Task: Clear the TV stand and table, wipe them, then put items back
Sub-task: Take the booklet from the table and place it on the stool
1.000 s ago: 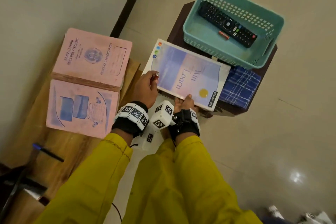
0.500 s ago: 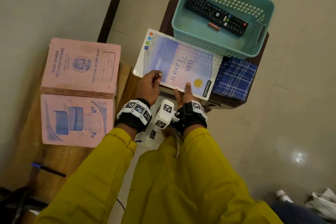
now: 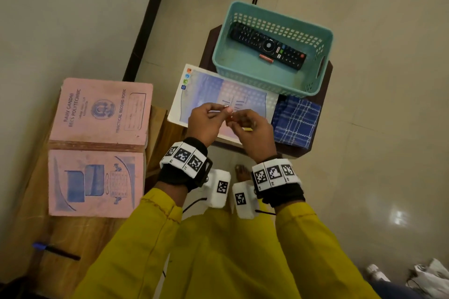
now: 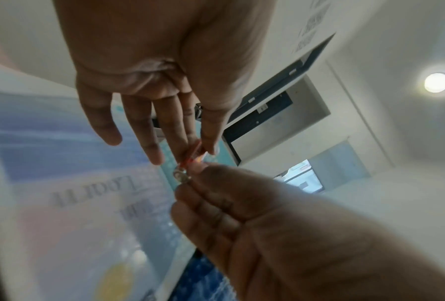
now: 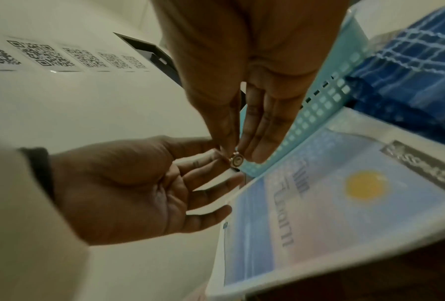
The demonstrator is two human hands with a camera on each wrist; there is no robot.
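Above the notebook's (image 3: 211,94) near edge, left hand (image 3: 206,124) and right hand (image 3: 252,135) pinch one battery (image 4: 193,160).

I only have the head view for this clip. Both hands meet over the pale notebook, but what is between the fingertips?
Observer: The left wrist view shows a small cylinder with an orange-red body and a round metal end. It looks like a battery.
Reviewer: Which hand has it?
Observer: Both. The left hand pinches the orange part between thumb and forefinger, and the right hand pinches the metal end.
Reviewer: Are the left hand's other fingers closed too?
Observer: No. In the right wrist view they are spread out straight, clear of the cylinder.
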